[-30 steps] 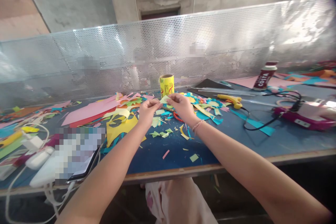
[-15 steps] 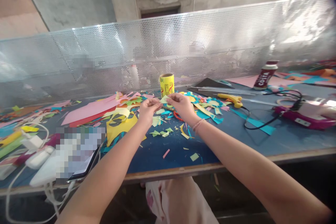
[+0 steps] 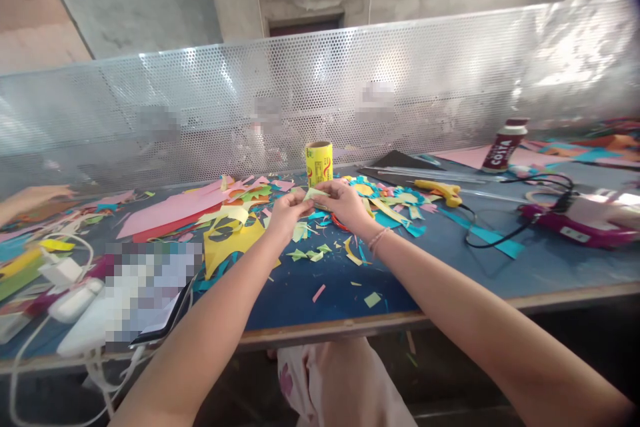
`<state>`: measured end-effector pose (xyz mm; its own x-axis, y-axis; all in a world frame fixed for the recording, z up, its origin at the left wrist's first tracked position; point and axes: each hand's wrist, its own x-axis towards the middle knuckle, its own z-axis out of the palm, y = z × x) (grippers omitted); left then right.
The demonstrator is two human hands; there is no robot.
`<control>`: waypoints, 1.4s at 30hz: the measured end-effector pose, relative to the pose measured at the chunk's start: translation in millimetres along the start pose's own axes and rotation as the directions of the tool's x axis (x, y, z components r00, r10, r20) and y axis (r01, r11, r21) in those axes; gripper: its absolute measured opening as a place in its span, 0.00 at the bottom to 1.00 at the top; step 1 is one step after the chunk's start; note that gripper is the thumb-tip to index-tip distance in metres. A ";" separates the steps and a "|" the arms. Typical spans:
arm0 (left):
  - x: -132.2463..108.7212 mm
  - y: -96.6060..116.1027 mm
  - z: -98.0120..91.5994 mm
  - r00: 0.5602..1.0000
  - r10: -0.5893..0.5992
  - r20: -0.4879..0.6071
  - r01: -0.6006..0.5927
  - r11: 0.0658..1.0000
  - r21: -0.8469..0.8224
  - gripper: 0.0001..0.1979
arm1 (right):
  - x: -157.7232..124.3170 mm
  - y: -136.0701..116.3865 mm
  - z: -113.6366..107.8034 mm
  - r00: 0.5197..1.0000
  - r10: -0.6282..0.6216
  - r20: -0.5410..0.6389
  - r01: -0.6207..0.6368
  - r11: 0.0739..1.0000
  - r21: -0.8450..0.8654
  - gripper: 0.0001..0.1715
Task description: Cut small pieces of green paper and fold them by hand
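Both my hands meet over the middle of the table, pinching one small piece of pale green paper [image 3: 313,194] between them. My left hand [image 3: 289,208] grips its left side with fingers closed. On the other side, my right hand [image 3: 346,203] has thumb and fingers closed on the paper. Just behind them stands a yellow printed tape roll [image 3: 319,163]. In front lie several small folded green paper pieces [image 3: 310,254]. A yellow sheet with cut-out holes [image 3: 227,243] lies left of my left forearm, and a square green scrap [image 3: 372,299] rests near the table edge.
Pink sheets [image 3: 175,210] lie to the left, near a phone [image 3: 160,320] and white cables. At right are a yellow glue gun [image 3: 440,191], a purple power strip [image 3: 575,227] and a dark red bottle [image 3: 504,147]. Another person's hand [image 3: 45,195] is at far left. A perforated metal screen [image 3: 300,93] stands behind.
Another person's hand and forearm have come into view at the far left. My hands have drawn slightly closer together, still on the green paper.
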<state>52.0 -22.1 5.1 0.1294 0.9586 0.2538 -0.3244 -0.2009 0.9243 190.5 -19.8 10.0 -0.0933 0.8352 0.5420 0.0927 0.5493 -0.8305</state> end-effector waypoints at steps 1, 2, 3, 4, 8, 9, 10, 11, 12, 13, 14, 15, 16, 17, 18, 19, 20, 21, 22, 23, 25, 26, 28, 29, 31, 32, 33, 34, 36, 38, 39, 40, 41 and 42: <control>-0.2 0.7 -0.1 1.000 -0.012 -0.007 0.012 1.000 -0.027 0.12 | 0.3 2.5 0.5 1.000 0.002 0.026 -0.003 0.999 0.038 0.16; -0.5 1.5 -0.1 1.000 -0.023 -0.013 0.023 0.998 -0.052 0.12 | 0.6 5.3 1.2 0.999 0.011 0.052 -0.014 0.997 0.073 0.20; -0.8 2.2 -0.1 0.999 -0.031 -0.018 0.030 0.997 -0.075 0.12 | 0.8 8.1 2.0 0.997 0.026 0.071 -0.033 0.994 0.101 0.23; -1.2 2.7 0.0 0.999 -0.035 -0.024 0.033 0.995 -0.090 0.12 | 1.0 10.5 2.8 0.995 0.046 0.086 -0.056 0.991 0.121 0.25; -2.2 3.4 1.2 0.999 -0.035 -0.039 0.031 0.994 -0.103 0.13 | -0.4 13.4 5.9 0.992 0.099 0.079 -0.112 0.976 0.187 0.22; -2.3 3.3 1.6 0.998 -0.035 -0.045 0.030 0.994 -0.105 0.13 | -1.2 12.3 6.4 0.992 0.103 0.074 -0.115 0.975 0.191 0.21; -2.3 3.1 2.0 0.998 -0.037 -0.049 0.031 0.994 -0.107 0.13 | -1.9 10.7 6.8 0.992 0.106 0.068 -0.117 0.976 0.186 0.19; -2.1 2.8 2.2 0.998 -0.037 -0.053 0.032 0.994 -0.108 0.13 | -2.5 9.0 6.9 0.992 0.107 0.059 -0.116 0.978 0.175 0.18; -1.9 2.6 2.4 0.998 -0.038 -0.053 0.032 0.994 -0.109 0.13 | -2.9 7.4 7.0 0.993 0.108 0.050 -0.115 0.981 0.158 0.17; -1.7 2.3 2.4 0.998 -0.038 -0.052 0.032 0.993 -0.110 0.13 | -3.2 6.3 6.9 0.993 0.109 0.042 -0.114 0.983 0.143 0.17; -1.4 2.1 2.3 0.998 -0.040 -0.048 0.034 0.993 -0.110 0.13 | -3.1 5.8 6.8 0.993 0.111 0.034 -0.114 0.984 0.136 0.16; -1.2 2.0 2.1 0.998 -0.041 -0.044 0.036 0.993 -0.109 0.13 | -2.9 5.9 6.5 0.993 0.115 0.028 -0.118 0.983 0.138 0.16; -1.0 1.9 1.8 0.998 -0.044 -0.038 0.040 0.993 -0.107 0.13 | -2.5 6.7 6.3 0.992 0.121 0.023 -0.123 0.982 0.146 0.16; -1.0 2.0 1.6 0.998 -0.047 -0.032 0.044 0.993 -0.105 0.13 | -2.0 8.0 5.9 0.991 0.130 0.020 -0.131 0.979 0.157 0.16; -1.0 2.1 1.3 0.998 -0.052 -0.026 0.049 0.994 -0.102 0.12 | -1.5 9.6 5.6 0.990 0.140 0.019 -0.142 0.975 0.172 0.16; -1.2 2.3 1.1 0.998 -0.054 -0.020 0.052 0.994 -0.098 0.12 | -1.1 11.2 5.4 0.988 0.151 0.019 -0.152 0.971 0.187 0.16; -1.3 2.6 1.0 0.998 -0.056 -0.016 0.054 0.994 -0.093 0.12 | -0.9 12.5 5.1 0.987 0.161 0.022 -0.162 0.966 0.200 0.16; -1.5 2.8 1.0 0.998 -0.054 -0.015 0.053 0.995 -0.088 0.11 | -0.8 13.5 4.9 0.985 0.169 0.025 -0.170 0.963 0.211 0.16; -1.7 3.0 1.2 0.998 -0.053 -0.016 0.052 0.995 -0.081 0.11 | -0.8 14.1 4.8 0.984 0.174 0.027 -0.175 0.960 0.218 0.16; -1.8 3.1 1.4 0.998 -0.052 -0.020 0.050 0.996 -0.074 0.11 | -1.1 14.1 4.9 0.984 0.176 0.029 -0.178 0.959 0.222 0.16; -2.0 2.9 2.1 0.998 -0.051 -0.036 0.048 0.997 -0.066 0.11 | -1.8 12.9 5.4 0.984 0.174 0.032 -0.177 0.959 0.222 0.16; -2.0 2.6 2.6 0.998 -0.052 -0.046 0.048 0.997 -0.066 0.11 | -2.3 11.9 5.8 0.984 0.173 0.030 -0.175 0.959 0.223 0.16; -2.1 1.9 3.6 0.997 -0.050 -0.064 0.046 0.996 -0.071 0.11 | -3.2 9.9 7.0 0.984 0.176 0.020 -0.175 0.957 0.231 0.16; -2.2 1.6 4.1 0.996 -0.047 -0.071 0.041 0.996 -0.073 0.12 | -3.6 9.1 7.6 0.984 0.179 0.014 -0.177 0.955 0.239 0.16; -2.3 1.1 5.0 0.996 -0.039 -0.076 0.034 0.997 -0.074 0.12 | -4.0 8.5 9.0 0.983 0.182 0.010 -0.178 0.950 0.257 0.16; -2.4 1.0 5.4 0.996 -0.036 -0.078 0.031 0.997 -0.075 0.12 | -4.0 8.6 9.6 0.983 0.183 0.010 -0.179 0.947 0.266 0.16; -2.4 1.0 5.7 0.996 -0.034 -0.078 0.028 0.997 -0.076 0.12 | -3.9 9.1 10.1 0.983 0.183 0.009 -0.179 0.945 0.276 0.16; -2.4 1.1 5.9 0.996 -0.031 -0.079 0.025 0.997 -0.077 0.12 | -3.7 9.8 10.4 0.983 0.183 0.003 -0.176 0.942 0.286 0.15; -2.2 1.2 6.2 0.997 -0.026 -0.080 0.019 0.997 -0.081 0.12 | -3.0 11.3 10.5 0.982 0.189 -0.014 -0.176 0.933 0.313 0.15; -1.9 1.1 6.3 0.997 -0.019 -0.077 0.013 0.997 -0.081 0.11 | -2.3 12.1 9.9 0.978 0.208 -0.022 -0.189 0.921 0.340 0.16; -1.8 1.0 6.2 0.997 -0.019 -0.078 0.013 0.997 -0.078 0.11 | -2.0 12.0 9.4 0.975 0.222 -0.020 -0.201 0.915 0.350 0.16; -1.7 0.8 6.2 0.997 -0.021 -0.081 0.015 0.997 -0.073 0.11 | -1.8 11.5 8.8 0.971 0.237 -0.014 -0.217 0.909 0.357 0.16; -1.6 0.6 6.3 0.996 -0.024 -0.086 0.018 0.998 -0.068 0.11 | -1.7 10.6 8.3 0.968 0.250 -0.005 -0.232 0.903 0.361 0.17; -1.5 0.4 6.3 0.995 -0.025 -0.093 0.019 0.998 -0.064 0.11 | -1.6 9.5 8.0 0.966 0.259 0.006 -0.243 0.898 0.365 0.17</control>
<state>57.6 -24.9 6.8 0.0500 0.9780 0.2027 -0.3812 -0.1689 0.9089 183.6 -16.2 0.3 -0.0723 0.9488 0.3076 -0.2563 0.2804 -0.9251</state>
